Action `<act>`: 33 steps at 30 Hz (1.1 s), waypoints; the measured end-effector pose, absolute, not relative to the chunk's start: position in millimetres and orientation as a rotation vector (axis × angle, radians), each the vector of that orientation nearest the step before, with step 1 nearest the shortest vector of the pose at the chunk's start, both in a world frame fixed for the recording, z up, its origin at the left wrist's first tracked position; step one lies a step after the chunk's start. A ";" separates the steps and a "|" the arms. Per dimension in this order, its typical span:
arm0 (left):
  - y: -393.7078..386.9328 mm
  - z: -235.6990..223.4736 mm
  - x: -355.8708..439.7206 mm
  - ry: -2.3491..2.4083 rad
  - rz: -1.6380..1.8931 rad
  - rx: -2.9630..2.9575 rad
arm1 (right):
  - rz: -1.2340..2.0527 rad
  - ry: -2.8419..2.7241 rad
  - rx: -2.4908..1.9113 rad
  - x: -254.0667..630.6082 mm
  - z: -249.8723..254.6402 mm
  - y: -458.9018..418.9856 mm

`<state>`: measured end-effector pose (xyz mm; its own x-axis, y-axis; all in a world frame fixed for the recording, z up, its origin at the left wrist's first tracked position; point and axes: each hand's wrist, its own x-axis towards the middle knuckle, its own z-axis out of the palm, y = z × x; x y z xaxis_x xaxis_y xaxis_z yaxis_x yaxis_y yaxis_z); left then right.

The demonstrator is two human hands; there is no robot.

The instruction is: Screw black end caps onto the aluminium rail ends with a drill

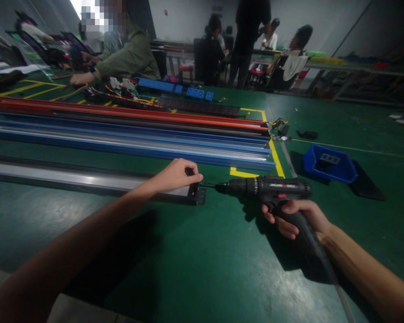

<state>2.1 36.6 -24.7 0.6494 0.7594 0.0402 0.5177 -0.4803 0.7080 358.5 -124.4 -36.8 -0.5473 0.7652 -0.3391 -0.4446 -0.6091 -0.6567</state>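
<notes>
Work looks under way, not finished: nearest, at lower right, the right hand (299, 215) wraps closed around the grip of a black power drill (276, 186), its bit aimed left. Slightly farther, mid-frame, the left hand (180, 174) curls at the end of a black-and-silver bar (90, 180) reaching in from the left edge; thumb and forefinger nearly meet, holding what, I can't tell. Beyond lie blue profiles (138, 146), then an orange one (138, 113).

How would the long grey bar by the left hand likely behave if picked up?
The grey bar lies straight, so it's probably stiff. Its great length may make it unwieldy lifted from one end. Its flat top suggests little rolling.
</notes>
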 end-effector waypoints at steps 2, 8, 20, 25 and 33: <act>36.7 -24.9 2.1 0.984 0.464 2.191 | 2.162 -0.662 -0.810 357.9 -36.9 -124.5; 36.6 -25.5 1.7 0.973 0.477 2.205 | 2.159 -0.668 -0.816 356.8 -35.5 -123.3; 37.1 -24.1 1.8 0.973 0.462 2.207 | 2.191 -0.666 -0.797 357.8 -37.6 -123.1; 37.1 -24.6 2.0 0.980 0.467 2.214 | 2.188 -0.684 -0.794 357.0 -37.8 -122.6; 35.3 -22.5 3.3 0.991 0.461 2.208 | 2.190 -0.672 -0.795 355.7 -37.9 -123.0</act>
<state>3.3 35.3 -22.5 0.6498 0.7587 0.0459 0.5244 -0.4912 0.6955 355.7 -123.0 -37.9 -0.5653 0.7530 -0.3368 -0.4343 -0.6188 -0.6546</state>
